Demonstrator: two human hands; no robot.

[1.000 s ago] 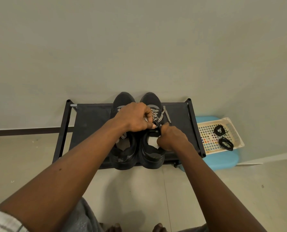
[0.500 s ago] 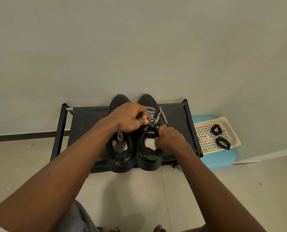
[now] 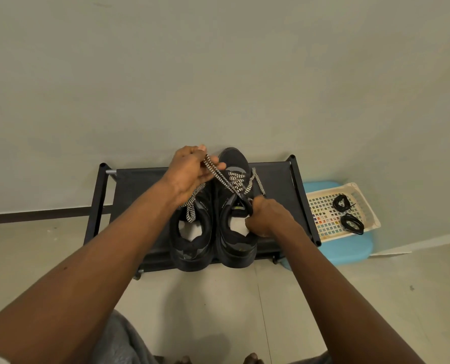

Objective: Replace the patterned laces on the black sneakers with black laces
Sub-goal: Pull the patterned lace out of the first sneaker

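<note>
On the rack (image 3: 140, 185), the left hand (image 3: 189, 172) grips the patterned lace (image 3: 220, 177), stretching it away from the right sneaker (image 3: 234, 161). The right hand (image 3: 268, 218) grips its collar, probably for steadying. Black laces (image 3: 340, 204) lie in the basket (image 3: 368, 206) beside the rack.

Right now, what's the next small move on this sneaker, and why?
Probably pull the black-and-white patterned lace free of its next eyelet with the left hand, which grips it taut, while the right hand steadies the black sneaker on the right: the lace is still threaded through eyelets nearer the toe.
</note>
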